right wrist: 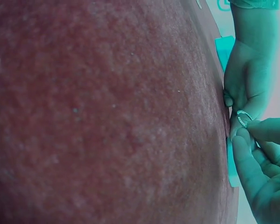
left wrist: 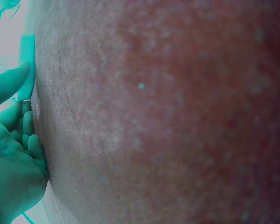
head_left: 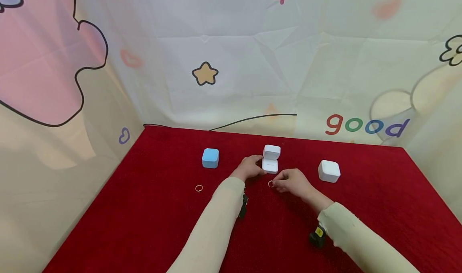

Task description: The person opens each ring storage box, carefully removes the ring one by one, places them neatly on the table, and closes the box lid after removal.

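A small white ring box [head_left: 270,166] stands on the red cloth with its lid raised. My left hand [head_left: 250,168] grips it from the left side, thumb at the near corner and fingers further back. In the left wrist view, the thumb of the left hand [left wrist: 11,154] lies against the box [left wrist: 27,60]. Just in front of the box, my right hand [head_left: 293,181] pinches a thin ring [head_left: 271,184] between thumb and forefinger. The right wrist view shows this ring [right wrist: 242,119] tilted up at the fingertips of the right hand [right wrist: 268,172].
A closed light-blue ring box [head_left: 210,158] stands to the left, with a gold-coloured ring [head_left: 199,188] lying in front of it. On the right is a closed white ring box [head_left: 329,171]. A printed cloth backdrop [head_left: 238,84] rises behind the red table cloth [head_left: 151,225].
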{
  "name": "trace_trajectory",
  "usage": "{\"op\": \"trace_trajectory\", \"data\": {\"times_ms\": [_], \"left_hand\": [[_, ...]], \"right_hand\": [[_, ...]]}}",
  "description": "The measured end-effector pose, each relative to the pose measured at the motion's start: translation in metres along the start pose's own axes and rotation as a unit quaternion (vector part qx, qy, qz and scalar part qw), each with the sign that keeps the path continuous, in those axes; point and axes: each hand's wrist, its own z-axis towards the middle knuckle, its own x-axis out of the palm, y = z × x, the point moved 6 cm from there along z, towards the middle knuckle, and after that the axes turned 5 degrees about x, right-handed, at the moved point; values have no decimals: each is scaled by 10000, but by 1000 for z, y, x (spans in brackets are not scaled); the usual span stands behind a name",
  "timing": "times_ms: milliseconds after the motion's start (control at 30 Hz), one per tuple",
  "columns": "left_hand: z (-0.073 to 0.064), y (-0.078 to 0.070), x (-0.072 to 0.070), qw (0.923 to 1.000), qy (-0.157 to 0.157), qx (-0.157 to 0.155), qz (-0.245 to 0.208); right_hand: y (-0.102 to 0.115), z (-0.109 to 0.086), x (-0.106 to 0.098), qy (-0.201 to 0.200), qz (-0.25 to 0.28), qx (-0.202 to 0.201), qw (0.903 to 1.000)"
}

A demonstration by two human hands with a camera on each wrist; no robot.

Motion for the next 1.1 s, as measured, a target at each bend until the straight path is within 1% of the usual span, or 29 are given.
{"op": "trace_trajectory", "data": {"times_ms": [500, 700, 900, 1100], "left_hand": [[-1, -1, 0, 10000, -3, -4, 29], [-1, 0, 0, 10000, 15, -31, -28], [1, 1, 1, 10000, 22, -30, 7], [1, 1, 1, 10000, 10, -27, 53]], "right_hand": [[-1, -7, 10, 147, 28, -115, 9998], [-2, -10, 13, 203, -16, -84, 9998], [-3, -13, 16, 242, -123, -89, 9996], [-5, -15, 17, 352, -84, -152, 9992]]}}
